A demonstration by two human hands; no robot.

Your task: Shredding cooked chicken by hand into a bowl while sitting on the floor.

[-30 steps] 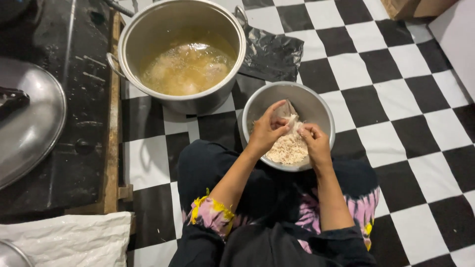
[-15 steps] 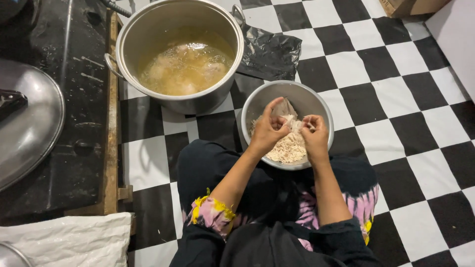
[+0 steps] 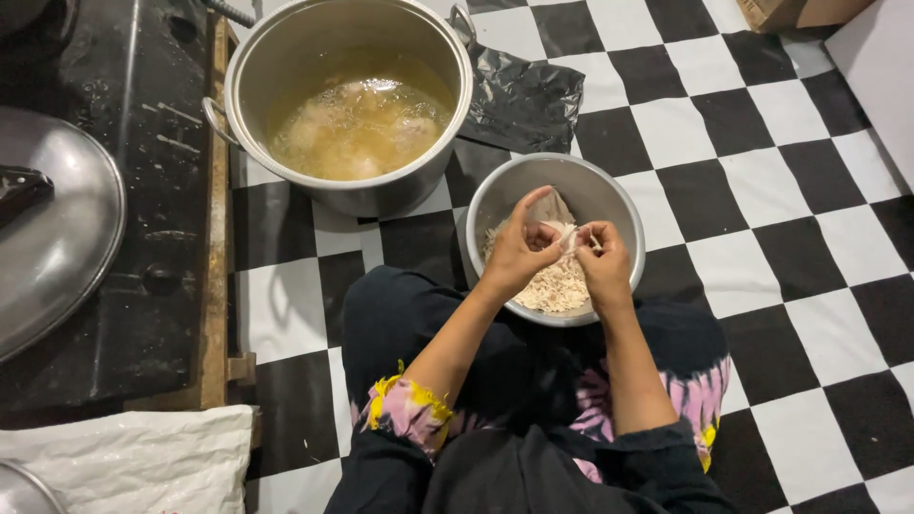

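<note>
A round metal bowl (image 3: 609, 195) rests against my knees on the checkered floor, with a heap of pale shredded meat (image 3: 557, 286) inside. Over it, my left hand (image 3: 519, 252) and my right hand (image 3: 602, 265) pinch the same small pale piece of meat (image 3: 569, 235) between their fingertips. Behind the hands a larger pale chunk leans against the bowl's far wall. A big metal pot (image 3: 276, 76) of yellowish broth with pale pieces in it stands on the floor just beyond the bowl, to the left.
A crumpled black plastic bag (image 3: 528, 95) lies between pot and bowl. On the left a dark surface with a wooden edge (image 3: 217, 266) carries a metal lid (image 3: 57, 238). A white cloth (image 3: 124, 462) lies at lower left. A cardboard box (image 3: 790, 11) sits top right.
Both hands stayed over the bowl and drew closer together, fingertips working on the small piece of meat. The pot and bowl have not moved.
</note>
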